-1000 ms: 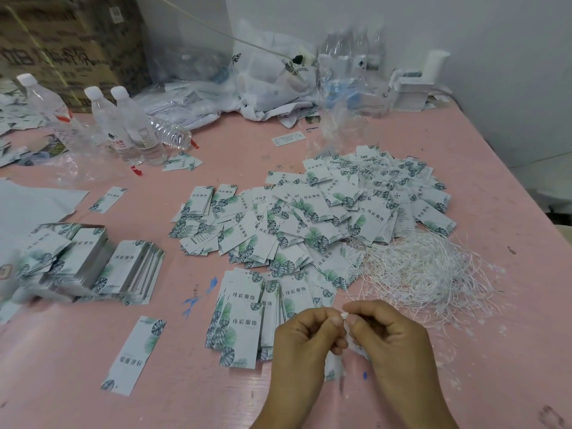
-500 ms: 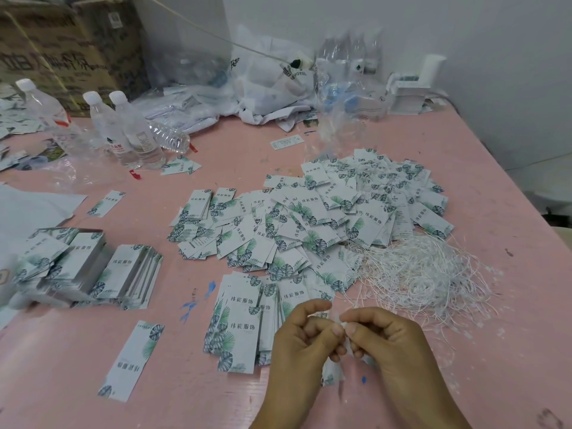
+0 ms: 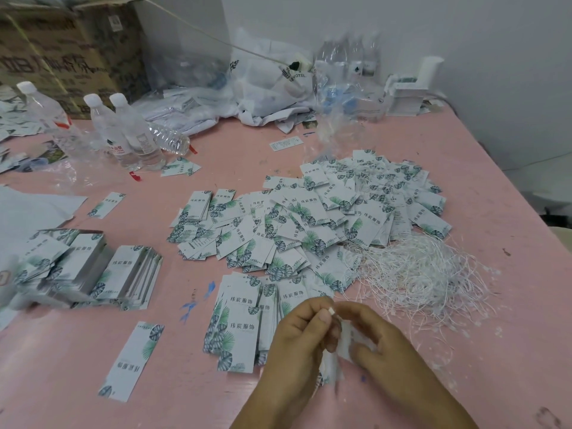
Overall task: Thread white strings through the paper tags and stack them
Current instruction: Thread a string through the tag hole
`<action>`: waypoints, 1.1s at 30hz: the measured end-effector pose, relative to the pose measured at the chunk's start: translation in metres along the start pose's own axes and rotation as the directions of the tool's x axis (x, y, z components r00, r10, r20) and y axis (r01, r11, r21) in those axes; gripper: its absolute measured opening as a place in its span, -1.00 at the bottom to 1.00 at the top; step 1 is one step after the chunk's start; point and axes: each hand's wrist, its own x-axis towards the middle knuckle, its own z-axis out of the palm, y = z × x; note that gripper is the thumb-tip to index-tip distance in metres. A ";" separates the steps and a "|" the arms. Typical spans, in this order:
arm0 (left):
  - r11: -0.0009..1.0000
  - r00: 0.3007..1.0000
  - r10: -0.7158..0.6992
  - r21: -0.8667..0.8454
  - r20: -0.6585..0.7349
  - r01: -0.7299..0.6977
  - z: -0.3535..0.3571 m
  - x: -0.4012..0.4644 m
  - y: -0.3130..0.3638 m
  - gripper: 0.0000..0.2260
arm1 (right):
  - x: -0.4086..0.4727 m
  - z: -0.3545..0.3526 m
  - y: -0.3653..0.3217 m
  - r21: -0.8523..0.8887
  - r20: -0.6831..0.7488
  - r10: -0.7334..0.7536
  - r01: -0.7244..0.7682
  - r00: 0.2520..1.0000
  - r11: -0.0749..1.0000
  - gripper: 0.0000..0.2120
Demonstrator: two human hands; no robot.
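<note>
Since the earlier frames the two hands have drawn slightly apart and the right one has dropped lower, so a blurred tag now shows between them where before the fingertips met tight together. The left hand (image 3: 298, 332) sits at about six o'clock on the pink table (image 3: 483, 168), its thumb and forefinger pinching a small white string end (image 3: 331, 311) held up at the fingertips. The right hand (image 3: 379, 339), just to its three o'clock side, has its fingers curled round the paper tag (image 3: 346, 339), which hangs blurred between both hands; how far the string has passed through it I cannot tell.

Just at nine o'clock of the left hand lies a short overlapping stack of tags (image 3: 240, 323), printed face up with green leaves. At twelve o'clock from the hands spreads the big loose heap of tags (image 3: 312, 218). The tangle of white strings (image 3: 414, 274) lies at about one o'clock, touching the heap's near right edge. A single tag (image 3: 133, 360) lies alone at nine o'clock, and farther out the same way stand fanned piles of tags (image 3: 89, 270). Water bottles (image 3: 123, 131) stand at ten o'clock, before a cardboard box (image 3: 62, 51); crumpled plastic bags (image 3: 266, 85) lie at twelve o'clock by the wall.
</note>
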 end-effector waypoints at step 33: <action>0.938 0.914 0.083 0.340 -0.397 0.062 -0.009 -0.007 -0.046 -0.77 | 0.147 -0.048 -0.070 0.252 -0.408 0.090 0.017 0.909 0.968 -0.85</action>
